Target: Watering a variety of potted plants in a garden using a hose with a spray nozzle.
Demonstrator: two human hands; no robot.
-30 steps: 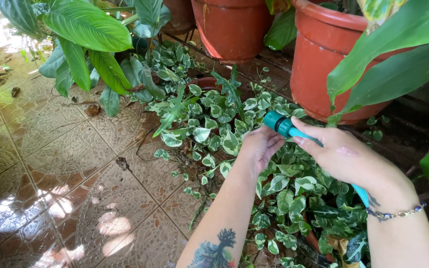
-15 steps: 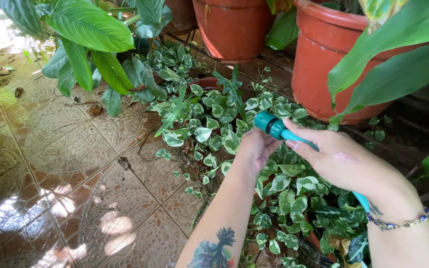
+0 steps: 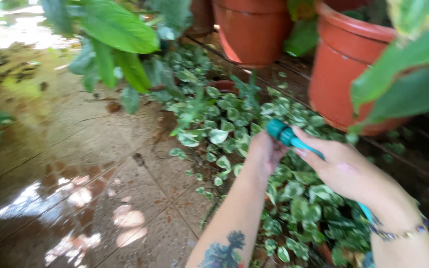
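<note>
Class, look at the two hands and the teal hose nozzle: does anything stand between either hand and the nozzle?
Nothing visible does. The right hand grips the teal hose nozzle, and the left hand touches it from below.

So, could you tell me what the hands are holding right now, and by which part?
The right hand grips a teal hose nozzle along its body just behind the head, while the left hand touches the head end from below.

My right hand (image 3: 346,171) comes in from the lower right, back of the hand up, fingers curled shut, thumb stretched forward — a beaded bracelet sits at the wrist. My left hand (image 3: 264,151) rises from the bottom edge on a tattooed forearm, fingers bent in toward the right thumb — the two nearly meet.
</note>
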